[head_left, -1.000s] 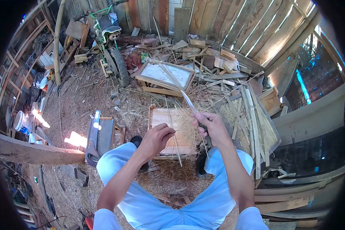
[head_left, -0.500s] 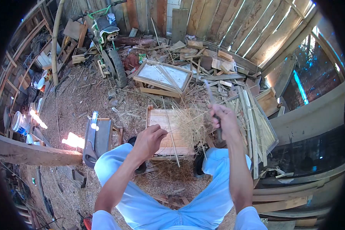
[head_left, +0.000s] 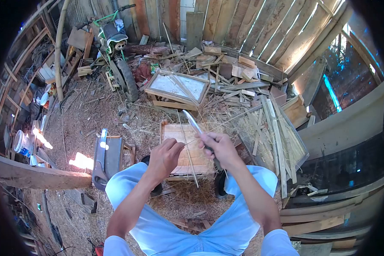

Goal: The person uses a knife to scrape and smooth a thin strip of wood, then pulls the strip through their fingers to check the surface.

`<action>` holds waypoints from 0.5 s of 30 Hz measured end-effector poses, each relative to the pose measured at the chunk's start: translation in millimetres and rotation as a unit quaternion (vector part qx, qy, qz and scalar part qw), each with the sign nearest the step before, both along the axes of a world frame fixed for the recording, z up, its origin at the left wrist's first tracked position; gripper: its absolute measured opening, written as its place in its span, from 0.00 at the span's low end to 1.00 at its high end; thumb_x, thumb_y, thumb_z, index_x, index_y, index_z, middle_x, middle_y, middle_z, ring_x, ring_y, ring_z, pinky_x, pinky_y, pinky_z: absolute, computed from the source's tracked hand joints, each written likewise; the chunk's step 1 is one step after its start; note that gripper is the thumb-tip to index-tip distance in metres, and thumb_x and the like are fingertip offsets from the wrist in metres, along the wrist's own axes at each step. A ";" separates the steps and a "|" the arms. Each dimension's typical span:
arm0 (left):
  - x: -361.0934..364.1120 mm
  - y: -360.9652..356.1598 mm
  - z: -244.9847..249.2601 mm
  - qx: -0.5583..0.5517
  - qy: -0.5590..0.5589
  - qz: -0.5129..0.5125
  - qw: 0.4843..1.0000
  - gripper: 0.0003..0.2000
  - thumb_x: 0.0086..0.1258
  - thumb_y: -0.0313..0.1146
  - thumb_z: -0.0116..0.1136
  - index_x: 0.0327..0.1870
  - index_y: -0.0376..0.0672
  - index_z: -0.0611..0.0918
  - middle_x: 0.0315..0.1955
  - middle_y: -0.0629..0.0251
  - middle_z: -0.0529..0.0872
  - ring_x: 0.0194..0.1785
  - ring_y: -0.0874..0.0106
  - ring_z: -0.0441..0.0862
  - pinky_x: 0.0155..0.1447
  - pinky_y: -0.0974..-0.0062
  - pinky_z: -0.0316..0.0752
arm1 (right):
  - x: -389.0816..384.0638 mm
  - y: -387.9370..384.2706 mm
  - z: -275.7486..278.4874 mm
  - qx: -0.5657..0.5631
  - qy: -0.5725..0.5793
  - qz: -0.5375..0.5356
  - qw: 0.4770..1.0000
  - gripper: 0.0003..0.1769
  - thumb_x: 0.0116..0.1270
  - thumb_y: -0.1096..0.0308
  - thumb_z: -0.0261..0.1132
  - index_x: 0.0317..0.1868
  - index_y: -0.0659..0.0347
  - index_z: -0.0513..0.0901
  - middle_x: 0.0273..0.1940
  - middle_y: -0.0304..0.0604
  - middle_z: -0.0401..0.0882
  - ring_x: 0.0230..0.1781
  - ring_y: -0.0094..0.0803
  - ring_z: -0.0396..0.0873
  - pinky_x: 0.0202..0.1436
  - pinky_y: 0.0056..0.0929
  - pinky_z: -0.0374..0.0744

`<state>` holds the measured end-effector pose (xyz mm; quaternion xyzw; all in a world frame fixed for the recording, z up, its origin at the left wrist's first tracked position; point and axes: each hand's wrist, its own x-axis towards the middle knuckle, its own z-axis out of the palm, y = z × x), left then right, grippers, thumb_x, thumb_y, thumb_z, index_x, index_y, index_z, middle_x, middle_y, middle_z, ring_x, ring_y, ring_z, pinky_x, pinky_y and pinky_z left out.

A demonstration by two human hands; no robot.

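Note:
My right hand [head_left: 219,149] is wrapped round the dark handle of a knife [head_left: 193,123], its bright blade pointing up and to the left. Close by, my left hand [head_left: 165,158] pinches the end of a thin strip [head_left: 230,122], which looks like bamboo or wood. The strip runs past the knife, up and to the right; where it meets the blade is hidden by my right hand. Below both hands stands a low wooden bench [head_left: 175,131] of pale slats, with a thin stick [head_left: 187,147] lying across it.
A handsaw [head_left: 100,164] rests on a dark stool [head_left: 112,155] at left. Right of my hands, long strips [head_left: 277,138] and pale shavings [head_left: 254,128] lie on a board. Beyond are a framed panel [head_left: 179,87], scrap wood [head_left: 239,70] and a small motorbike [head_left: 119,64].
My right hand has moved left with the knife, close to my left hand, which stays nearly in place. The clump of pale shavings beside the right hand no longer shows over the bench.

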<state>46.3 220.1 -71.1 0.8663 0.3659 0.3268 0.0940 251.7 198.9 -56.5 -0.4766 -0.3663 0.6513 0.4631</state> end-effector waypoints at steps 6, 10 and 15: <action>0.1 2.0 -1.9 0.019 0.019 0.004 1.000 0.05 0.56 0.25 0.60 0.33 0.42 0.80 0.24 0.65 0.75 0.30 0.66 0.78 0.31 0.68 0.74 | 9.1 2.0 11.4 -0.036 -0.026 -0.036 0.998 0.14 0.71 0.64 0.58 0.45 0.68 0.80 0.30 0.36 0.78 0.18 0.14 0.66 0.17 0.13 0.62; -15.5 5.6 1.8 0.007 0.038 0.036 0.999 0.05 0.55 0.25 0.61 0.33 0.42 0.81 0.24 0.65 0.77 0.30 0.64 0.79 0.32 0.67 0.74 | 40.4 10.2 11.2 0.001 -0.044 -0.110 0.993 0.14 0.71 0.65 0.57 0.47 0.68 0.79 0.29 0.37 0.77 0.18 0.14 0.66 0.16 0.13 0.63; -36.5 9.9 -4.4 0.038 0.049 0.052 0.997 0.06 0.52 0.23 0.57 0.31 0.43 0.79 0.24 0.64 0.76 0.32 0.64 0.78 0.36 0.66 0.73 | 87.5 10.7 22.7 0.040 0.021 -0.230 0.972 0.14 0.71 0.66 0.56 0.49 0.68 0.77 0.28 0.34 0.73 0.18 0.15 0.65 0.16 0.13 0.63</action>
